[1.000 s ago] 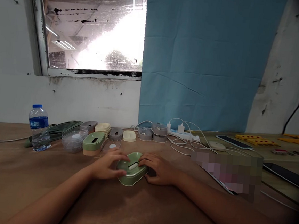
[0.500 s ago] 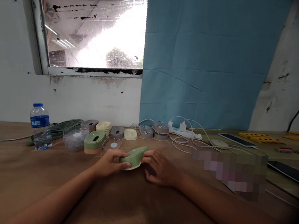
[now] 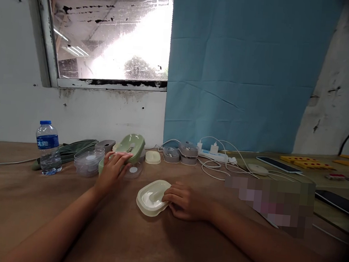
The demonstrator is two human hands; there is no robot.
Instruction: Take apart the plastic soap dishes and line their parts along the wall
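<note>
Green container (image 3: pixel 132 144) — now off cream tray (image 3: pixel 152 199)

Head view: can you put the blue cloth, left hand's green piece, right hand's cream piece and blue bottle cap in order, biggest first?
1. Blue cloth
2. Green piece and cream piece: unsure; cream one is nearer
3. Blue bottle cap

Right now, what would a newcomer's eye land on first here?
Probably the glaring window at upper left, beside the big blue sheet. Below centre, the left hand holds a green piece above the table, while the right hand touches a cream piece nearer the viewer.
</note>
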